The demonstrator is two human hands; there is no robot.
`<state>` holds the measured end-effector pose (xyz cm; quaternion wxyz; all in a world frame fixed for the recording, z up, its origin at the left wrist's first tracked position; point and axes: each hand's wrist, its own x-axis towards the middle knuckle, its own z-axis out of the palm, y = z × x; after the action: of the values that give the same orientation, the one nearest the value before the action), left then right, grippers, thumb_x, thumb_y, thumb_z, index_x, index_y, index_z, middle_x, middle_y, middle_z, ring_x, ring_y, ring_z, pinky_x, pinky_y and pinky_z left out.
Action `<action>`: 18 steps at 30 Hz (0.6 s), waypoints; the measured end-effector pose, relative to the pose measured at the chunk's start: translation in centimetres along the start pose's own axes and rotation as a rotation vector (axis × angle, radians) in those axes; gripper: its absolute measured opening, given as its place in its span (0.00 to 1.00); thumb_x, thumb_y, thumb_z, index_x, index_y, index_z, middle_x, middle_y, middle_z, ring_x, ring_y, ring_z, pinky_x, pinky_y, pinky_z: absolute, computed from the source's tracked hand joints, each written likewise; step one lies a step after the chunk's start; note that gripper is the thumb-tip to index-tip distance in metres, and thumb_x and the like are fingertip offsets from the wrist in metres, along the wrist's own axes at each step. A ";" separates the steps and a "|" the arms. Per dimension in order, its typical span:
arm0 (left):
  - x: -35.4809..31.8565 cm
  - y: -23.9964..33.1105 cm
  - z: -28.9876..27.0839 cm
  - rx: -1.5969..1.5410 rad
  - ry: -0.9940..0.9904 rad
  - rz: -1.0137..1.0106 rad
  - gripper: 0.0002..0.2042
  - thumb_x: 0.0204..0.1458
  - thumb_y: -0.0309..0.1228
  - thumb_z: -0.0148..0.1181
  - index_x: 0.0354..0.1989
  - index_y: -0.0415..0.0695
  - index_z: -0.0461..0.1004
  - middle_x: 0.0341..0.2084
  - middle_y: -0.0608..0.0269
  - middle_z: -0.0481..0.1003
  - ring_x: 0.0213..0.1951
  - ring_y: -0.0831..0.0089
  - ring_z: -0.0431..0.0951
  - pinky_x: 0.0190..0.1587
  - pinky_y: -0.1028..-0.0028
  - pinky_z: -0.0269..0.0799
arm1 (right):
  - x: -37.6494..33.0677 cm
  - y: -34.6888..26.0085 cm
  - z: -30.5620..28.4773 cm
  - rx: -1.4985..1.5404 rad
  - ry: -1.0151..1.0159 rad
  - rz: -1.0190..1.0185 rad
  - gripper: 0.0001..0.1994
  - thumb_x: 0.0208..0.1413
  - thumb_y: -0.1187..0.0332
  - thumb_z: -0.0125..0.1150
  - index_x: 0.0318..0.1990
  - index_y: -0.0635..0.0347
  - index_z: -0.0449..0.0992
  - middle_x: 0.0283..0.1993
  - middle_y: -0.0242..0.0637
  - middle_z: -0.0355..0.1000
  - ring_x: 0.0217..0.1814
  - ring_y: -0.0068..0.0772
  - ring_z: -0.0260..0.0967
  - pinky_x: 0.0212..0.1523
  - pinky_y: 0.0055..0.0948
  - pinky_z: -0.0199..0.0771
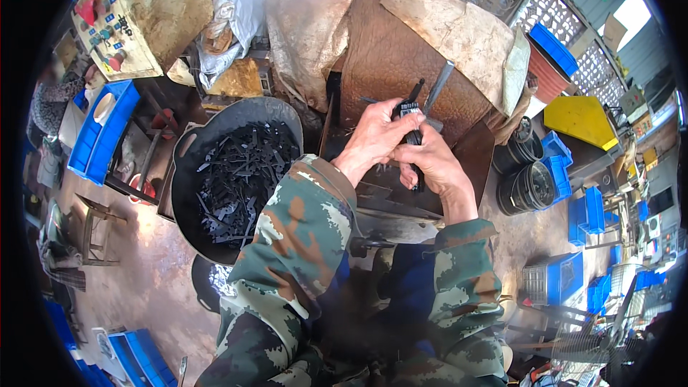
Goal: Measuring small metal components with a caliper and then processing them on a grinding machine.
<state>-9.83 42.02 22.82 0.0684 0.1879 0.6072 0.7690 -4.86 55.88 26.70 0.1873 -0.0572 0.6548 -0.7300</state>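
Landmark: wide black round metal pan (188,172) heaped with small dark flat metal strips (240,179). Far left of pan, blue plastic crate (100,136); above-left, tan control panel with coloured buttons (118,18). Just right of pan rim, camouflage sleeves rising from lower edge. Up and right of pan, both hands meeting before a brown dented sheet-metal guard (401,57). Left hand (373,140) closed, fingers wrapped round a bundle of short dark metal strips (410,111). Right hand (433,165) closed on the lower end of the same bundle, thumb on top. Bundle clear of pan, held in air above a dark machine bed. Long axis near upright, tilted slightly right at the top; upper ends pointing toward guard, beside a grey metal rod (438,86). Judged: stiff, thin, fairly light singly, edges possibly sharp, surface perhaps oily and prone to slipping or fanning apart; best gripped across the flat faces mid-length. Farther right of pan, stacked black buckets (527,186), more blue crates (559,279).
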 end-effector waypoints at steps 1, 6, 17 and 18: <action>0.2 -0.4 0.0 -0.014 0.031 0.132 0.07 0.59 0.30 0.61 0.39 0.38 0.77 0.26 0.69 0.76 0.25 0.85 0.72 0.27 0.81 0.70 | -0.1 0.0 0.2 -0.003 0.015 -0.042 0.34 0.51 0.80 0.61 0.64 0.67 0.51 0.27 0.47 0.75 0.14 0.26 0.65 0.15 0.29 0.68; 1.0 0.1 -1.0 -0.189 0.223 0.138 0.05 0.58 0.28 0.61 0.37 0.39 0.77 0.29 0.69 0.77 0.31 0.83 0.73 0.35 0.79 0.71 | 0.2 0.5 -1.6 -0.079 -0.060 -0.081 0.25 0.57 0.66 0.67 0.59 0.64 0.66 0.30 0.38 0.75 0.20 0.24 0.70 0.23 0.19 0.72; 0.6 0.1 -0.7 -0.232 0.164 0.117 0.07 0.55 0.35 0.67 0.38 0.47 0.79 0.23 0.80 0.73 0.21 0.91 0.61 0.21 0.84 0.51 | -4.5 3.1 -1.6 -0.097 0.162 -0.020 0.13 0.65 0.61 0.58 0.43 0.64 0.76 0.24 0.25 0.66 0.20 0.15 0.59 0.21 0.18 0.66; 0.3 0.3 -0.3 -0.212 0.129 0.123 0.07 0.55 0.35 0.67 0.37 0.47 0.79 0.23 0.80 0.72 0.20 0.91 0.60 0.21 0.84 0.51 | -5.2 3.2 -1.2 -0.088 0.195 -0.041 0.12 0.65 0.61 0.57 0.41 0.63 0.75 0.23 0.25 0.65 0.20 0.14 0.58 0.20 0.18 0.64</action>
<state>-10.19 41.81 23.12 0.0014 0.1668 0.5131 0.8419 0.20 58.58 24.24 0.1053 -0.0074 0.7000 -0.7063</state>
